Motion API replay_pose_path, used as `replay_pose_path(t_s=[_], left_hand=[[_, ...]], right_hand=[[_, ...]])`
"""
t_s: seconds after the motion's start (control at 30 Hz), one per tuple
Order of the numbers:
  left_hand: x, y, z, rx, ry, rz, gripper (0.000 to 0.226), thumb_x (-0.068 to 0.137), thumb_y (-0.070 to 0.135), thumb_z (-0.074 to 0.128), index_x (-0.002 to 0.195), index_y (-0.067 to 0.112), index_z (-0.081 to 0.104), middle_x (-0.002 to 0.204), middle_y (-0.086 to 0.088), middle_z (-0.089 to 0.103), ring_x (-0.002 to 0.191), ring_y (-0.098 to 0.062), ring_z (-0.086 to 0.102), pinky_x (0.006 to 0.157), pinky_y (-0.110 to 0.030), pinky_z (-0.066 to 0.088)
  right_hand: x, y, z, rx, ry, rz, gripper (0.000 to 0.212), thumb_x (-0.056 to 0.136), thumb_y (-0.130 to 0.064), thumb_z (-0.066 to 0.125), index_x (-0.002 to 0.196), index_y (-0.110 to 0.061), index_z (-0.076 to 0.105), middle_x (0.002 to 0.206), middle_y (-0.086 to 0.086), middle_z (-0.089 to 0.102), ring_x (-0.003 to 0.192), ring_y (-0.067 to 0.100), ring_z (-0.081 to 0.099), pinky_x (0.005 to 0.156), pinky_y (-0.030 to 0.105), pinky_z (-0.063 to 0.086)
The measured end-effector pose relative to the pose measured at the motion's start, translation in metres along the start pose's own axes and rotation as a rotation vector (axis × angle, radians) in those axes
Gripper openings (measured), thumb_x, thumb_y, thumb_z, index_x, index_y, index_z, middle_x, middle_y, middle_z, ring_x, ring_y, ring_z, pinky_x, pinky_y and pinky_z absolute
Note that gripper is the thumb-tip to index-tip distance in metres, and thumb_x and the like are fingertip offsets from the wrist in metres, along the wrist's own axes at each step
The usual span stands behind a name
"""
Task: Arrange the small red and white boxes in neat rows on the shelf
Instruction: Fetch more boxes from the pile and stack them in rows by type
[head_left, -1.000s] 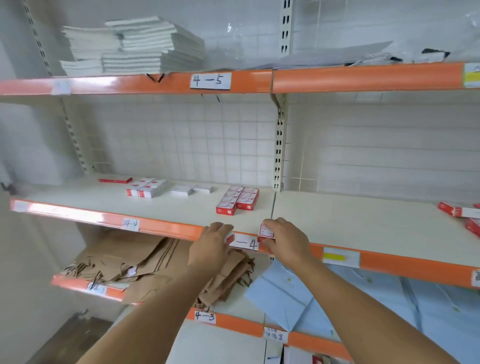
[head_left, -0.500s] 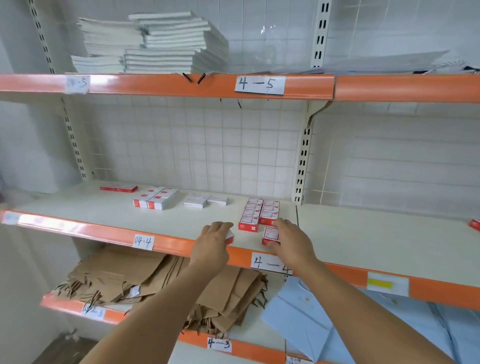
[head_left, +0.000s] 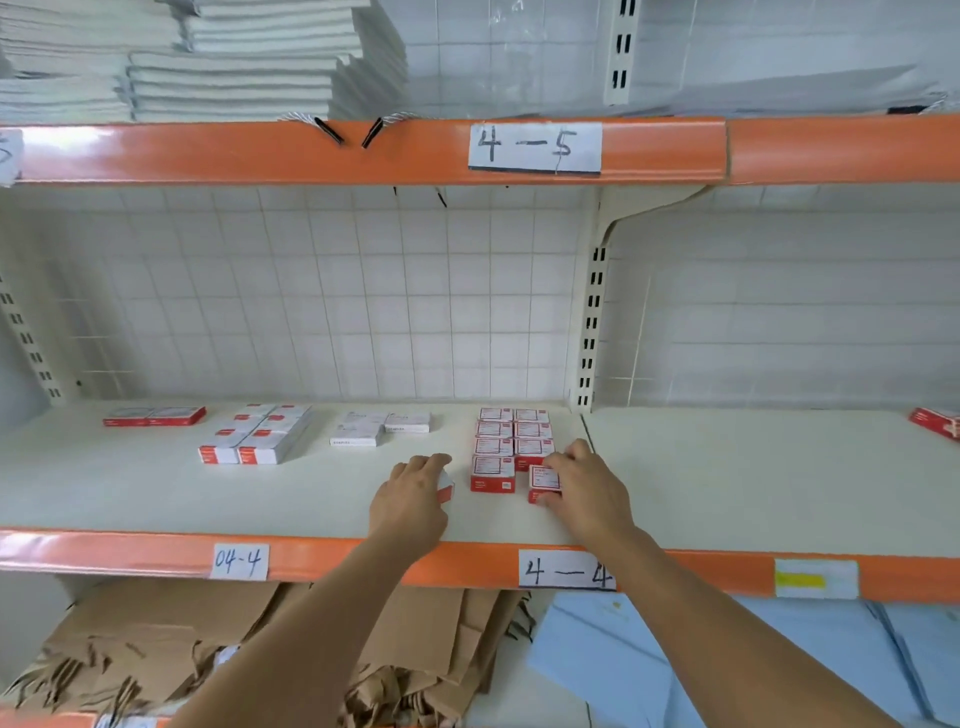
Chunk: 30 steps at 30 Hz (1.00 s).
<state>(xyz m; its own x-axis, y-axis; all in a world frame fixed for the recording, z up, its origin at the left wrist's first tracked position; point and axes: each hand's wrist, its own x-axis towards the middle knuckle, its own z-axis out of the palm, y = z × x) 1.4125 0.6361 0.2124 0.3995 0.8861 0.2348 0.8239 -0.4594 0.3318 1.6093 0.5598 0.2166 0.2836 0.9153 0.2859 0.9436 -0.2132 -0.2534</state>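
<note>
Nearest, an orange shelf edge (head_left: 363, 558) under both forearms. Just beyond, left hand (head_left: 413, 501) cupped over a small red and white box (head_left: 445, 486) on the shelf board; right hand (head_left: 584, 491) gripping another box (head_left: 543, 480) beside the front one of a two-column block (head_left: 511, 441). Farther left, other packs (head_left: 260, 441); behind, white tiled wall (head_left: 311, 291).

A white square-tiled wall (head_left: 322, 312) is running behind cream metal shelving (head_left: 753, 478) edged with glossy orange front strips (head_left: 831, 148). A slotted cream upright post (head_left: 589, 332) is standing against the tiles, carrying a bracket under the upper board. Soft, even light is glaring off the left orange edging.
</note>
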Motion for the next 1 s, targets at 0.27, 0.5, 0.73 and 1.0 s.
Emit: replay_pose_path(t_s=[0.27,0.5,0.73,1.0], left_hand=[[0.027,0.011,0.013,0.019,0.055,0.334,0.041,0.094,0.031,0.046,0.135,0.027,0.046,0.136,0.007,0.048,0.122,-0.015,0.041,0.097,-0.029,0.037],[0.029,0.015,0.026,0.006,0.101,0.373,0.034,0.095,0.028,0.045,0.127,0.027,0.055,0.128,0.009,0.055,0.115,-0.015,0.047,0.095,-0.026,0.036],[0.029,0.014,0.026,0.042,0.095,0.379,0.034,0.095,0.03,0.044,0.127,0.028,0.055,0.128,0.01,0.055,0.115,-0.014,0.048,0.1,-0.026,0.029],[0.026,-0.01,0.0,0.063,0.131,0.271,0.043,0.096,0.048,0.039,0.132,0.027,0.05,0.13,0.007,0.054,0.122,-0.016,0.045,0.103,-0.029,0.027]], right_hand=[[0.0,-0.008,0.01,0.053,0.055,0.064,0.038,0.089,-0.025,0.062,0.125,-0.02,0.051,0.12,-0.003,0.046,0.108,0.015,0.05,0.084,0.027,0.046],[0.003,-0.006,0.014,0.061,0.088,0.063,0.031,0.09,-0.02,0.059,0.119,-0.017,0.052,0.12,-0.002,0.048,0.103,0.015,0.054,0.076,0.023,0.042],[0.007,-0.01,0.015,0.04,0.092,0.063,0.032,0.091,-0.022,0.058,0.122,-0.016,0.052,0.121,0.0,0.05,0.104,0.016,0.054,0.08,0.027,0.047],[0.013,-0.033,0.007,-0.099,0.186,-0.122,0.036,0.093,-0.032,0.05,0.128,-0.024,0.052,0.125,-0.006,0.054,0.12,0.018,0.041,0.098,0.03,0.029]])
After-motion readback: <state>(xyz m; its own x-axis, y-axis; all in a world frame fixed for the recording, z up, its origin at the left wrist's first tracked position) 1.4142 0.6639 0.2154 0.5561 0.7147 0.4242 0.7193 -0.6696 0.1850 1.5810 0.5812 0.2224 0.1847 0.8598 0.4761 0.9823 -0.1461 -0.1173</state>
